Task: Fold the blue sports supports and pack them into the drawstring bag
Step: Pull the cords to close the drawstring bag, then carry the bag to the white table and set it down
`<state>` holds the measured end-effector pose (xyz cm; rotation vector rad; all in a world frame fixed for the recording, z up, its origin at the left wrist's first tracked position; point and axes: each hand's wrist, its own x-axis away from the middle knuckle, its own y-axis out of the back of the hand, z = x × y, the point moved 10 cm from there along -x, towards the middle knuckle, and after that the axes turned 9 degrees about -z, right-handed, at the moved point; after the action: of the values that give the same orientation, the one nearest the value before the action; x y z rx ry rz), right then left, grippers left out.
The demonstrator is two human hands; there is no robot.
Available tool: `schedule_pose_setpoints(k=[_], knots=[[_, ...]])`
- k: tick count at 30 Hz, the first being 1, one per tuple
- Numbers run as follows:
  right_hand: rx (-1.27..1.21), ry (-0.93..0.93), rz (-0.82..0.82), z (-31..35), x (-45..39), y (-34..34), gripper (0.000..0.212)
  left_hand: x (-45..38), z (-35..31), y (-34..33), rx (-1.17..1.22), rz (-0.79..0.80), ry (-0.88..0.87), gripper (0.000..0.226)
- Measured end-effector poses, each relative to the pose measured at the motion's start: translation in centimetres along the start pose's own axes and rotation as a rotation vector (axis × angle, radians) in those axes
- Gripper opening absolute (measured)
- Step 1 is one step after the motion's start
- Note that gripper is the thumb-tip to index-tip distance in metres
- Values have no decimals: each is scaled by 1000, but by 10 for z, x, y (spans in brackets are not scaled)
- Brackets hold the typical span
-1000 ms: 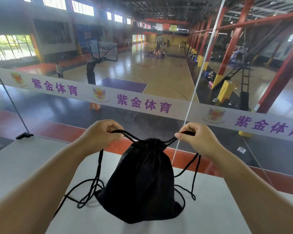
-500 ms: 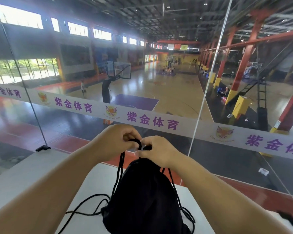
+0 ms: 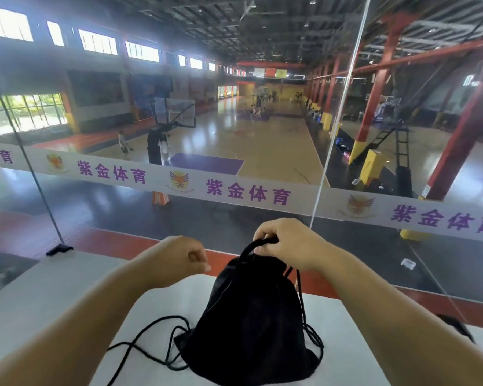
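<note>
On the white table (image 3: 67, 302) by the glass barrier, black drawstring bag (image 3: 251, 324) stands upright, mouth cinched. Right hand (image 3: 287, 243) pinches the cord loop (image 3: 258, 242) at its top. Left hand (image 3: 179, 260) is curled loosely, holding nothing, just beside the bag. Risk: slack cords (image 3: 148, 341) trail left; a lift could snag them or tip the bag. Blue supports not visible, presumably inside. Bag's base is cut off at frame edge.
</note>
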<state>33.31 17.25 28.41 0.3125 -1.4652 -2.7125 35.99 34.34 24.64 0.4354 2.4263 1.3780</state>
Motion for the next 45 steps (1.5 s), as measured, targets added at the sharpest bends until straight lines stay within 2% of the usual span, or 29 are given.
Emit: schedule_pose_setpoints(k=[5, 15, 20, 29, 32, 35, 39, 45], knots=[[99, -68, -13, 9, 27, 11, 5, 8, 1, -8, -109, 110, -106, 11], [90, -341, -360, 23, 132, 59, 17, 35, -40, -24, -77, 248, -348, 11], [165, -449, -484, 37, 204, 81, 14, 63, -88, -47, -59, 308, -493, 12], [185, -670, -722, 75, 384, 124, 23, 153, -206, -93, -49, 426, -755, 14], [211, -788, -735, 82, 461, 126, 24, 199, -247, -120, -65, 474, -841, 14], [268, -912, -678, 88, 541, 118, 25, 255, -287, -150, -91, 524, -925, 13], [339, -1067, -575, 100, 648, 98, 22, 348, -345, -183, -111, 592, -1075, 18], [379, -1284, -540, 133, 797, 67, 22, 492, -419, -228, -91, 705, -1261, 14]])
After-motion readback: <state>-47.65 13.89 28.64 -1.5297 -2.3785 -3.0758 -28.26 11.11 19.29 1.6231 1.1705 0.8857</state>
